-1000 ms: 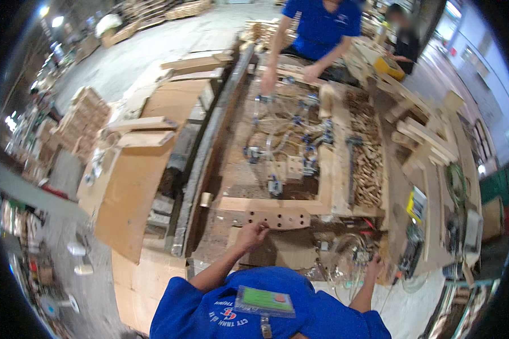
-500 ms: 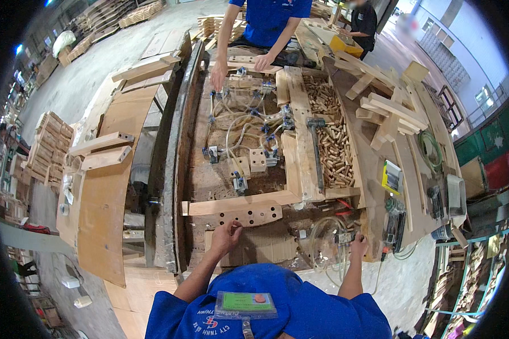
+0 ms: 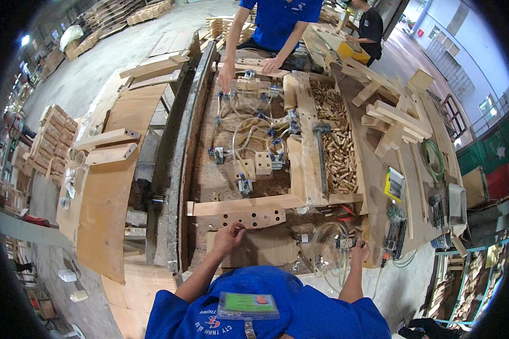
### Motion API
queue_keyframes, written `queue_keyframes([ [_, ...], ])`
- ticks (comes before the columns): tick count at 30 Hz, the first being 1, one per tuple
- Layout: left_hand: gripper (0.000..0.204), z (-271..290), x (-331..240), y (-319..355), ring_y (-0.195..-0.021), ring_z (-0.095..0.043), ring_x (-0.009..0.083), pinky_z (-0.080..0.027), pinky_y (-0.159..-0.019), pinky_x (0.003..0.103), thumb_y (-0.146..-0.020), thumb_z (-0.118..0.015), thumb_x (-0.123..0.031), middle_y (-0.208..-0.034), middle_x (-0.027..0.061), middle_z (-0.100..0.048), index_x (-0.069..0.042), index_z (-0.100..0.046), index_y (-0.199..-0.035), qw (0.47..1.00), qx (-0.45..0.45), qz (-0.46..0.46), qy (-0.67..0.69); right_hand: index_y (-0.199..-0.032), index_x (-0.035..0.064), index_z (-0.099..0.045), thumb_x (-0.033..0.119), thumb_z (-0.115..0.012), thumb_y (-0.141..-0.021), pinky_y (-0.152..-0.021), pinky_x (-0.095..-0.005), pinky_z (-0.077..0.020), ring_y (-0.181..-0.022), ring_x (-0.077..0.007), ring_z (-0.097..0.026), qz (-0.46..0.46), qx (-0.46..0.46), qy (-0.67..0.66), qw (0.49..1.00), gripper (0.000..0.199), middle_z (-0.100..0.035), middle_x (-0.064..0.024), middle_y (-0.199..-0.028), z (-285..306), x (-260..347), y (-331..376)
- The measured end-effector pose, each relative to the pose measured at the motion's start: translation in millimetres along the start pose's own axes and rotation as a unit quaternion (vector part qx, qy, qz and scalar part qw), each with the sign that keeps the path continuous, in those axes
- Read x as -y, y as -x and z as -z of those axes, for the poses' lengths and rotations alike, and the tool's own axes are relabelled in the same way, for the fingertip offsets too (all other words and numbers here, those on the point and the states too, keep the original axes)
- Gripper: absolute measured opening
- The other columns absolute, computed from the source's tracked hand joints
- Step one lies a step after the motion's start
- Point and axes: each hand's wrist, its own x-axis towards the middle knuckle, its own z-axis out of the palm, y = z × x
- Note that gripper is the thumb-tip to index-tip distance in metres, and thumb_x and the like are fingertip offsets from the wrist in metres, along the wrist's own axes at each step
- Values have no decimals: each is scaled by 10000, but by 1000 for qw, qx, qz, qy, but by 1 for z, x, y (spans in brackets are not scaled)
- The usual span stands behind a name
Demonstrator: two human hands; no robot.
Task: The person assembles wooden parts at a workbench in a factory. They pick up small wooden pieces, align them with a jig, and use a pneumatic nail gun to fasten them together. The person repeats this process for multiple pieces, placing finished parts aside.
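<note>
My left hand [image 3: 227,239], fingers curled, is at the near edge of a flat wooden board with dark holes [image 3: 268,217]. Whether anything is between its fingertips I cannot make out. Off to the right, the fingers of my right hand [image 3: 360,250] are closed at a small air valve [image 3: 344,243] with clear hoses looped beside it. A long wooden rail [image 3: 243,204] lies just beyond the holed board. Past it is a jig bed [image 3: 212,183] with several small air cylinders [image 3: 244,185] joined by clear tubes.
Across the jig, a co-worker's hands [image 3: 227,77] are over its far end. A hammer [image 3: 322,158] lies beside a trough of wooden dowels [image 3: 335,148]. Wood pieces [image 3: 398,120] are piled at right. Two short rails [image 3: 110,153] rest on the left board [image 3: 103,217].
The whole view has shifted slightly. My two hands stay at the holed board and the valve. The co-worker's hands remain at the far end.
</note>
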Motion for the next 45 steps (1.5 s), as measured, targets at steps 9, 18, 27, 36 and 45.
queue_keyframes([
  [9,189,4,-2,1,-696,-701,263,-541,-649,394,-945,-726,-250,-760,123,-706,-127,-707,-1087,1000,15,16,-8,-1294,86,-654,494,-594,-1017,-685,-440,-540,-770,-301,-696,-64,73,-57,994,497,-722,-162,-942,-2,2,-2],
  [18,215,2,-7,-1,-768,-735,327,-572,-724,443,-939,-715,-278,-829,152,-745,-140,-709,-1104,1000,17,13,-11,-1163,25,-675,485,-629,-1000,-805,-477,-545,-933,-327,-720,-31,7,46,998,490,-747,-149,-980,22,23,7],
  [27,210,4,-1,5,-775,-735,320,-575,-714,440,-935,-724,-283,-841,138,-745,-162,-704,-1106,999,11,33,-15,-1055,46,-702,327,-638,-982,-835,-508,-530,-955,-397,-697,53,12,110,992,297,-741,-178,-1025,118,112,14],
  [36,208,4,-2,0,-759,-727,320,-574,-700,452,-917,-725,-280,-818,130,-735,-182,-713,-1099,999,14,6,-31,-1287,47,-632,277,-647,-953,-957,-560,-487,-1217,-404,-580,114,-79,211,967,405,-611,-189,-1301,147,117,-23],
  [45,239,0,7,2,-946,-732,380,-577,-844,495,-923,-692,-287,-1012,165,-759,-158,-712,-1124,1000,29,0,8,-1264,-18,-652,226,-640,-949,-982,-558,-479,-1124,-451,-634,286,188,118,932,399,-686,-254,-1187,50,77,29],
])
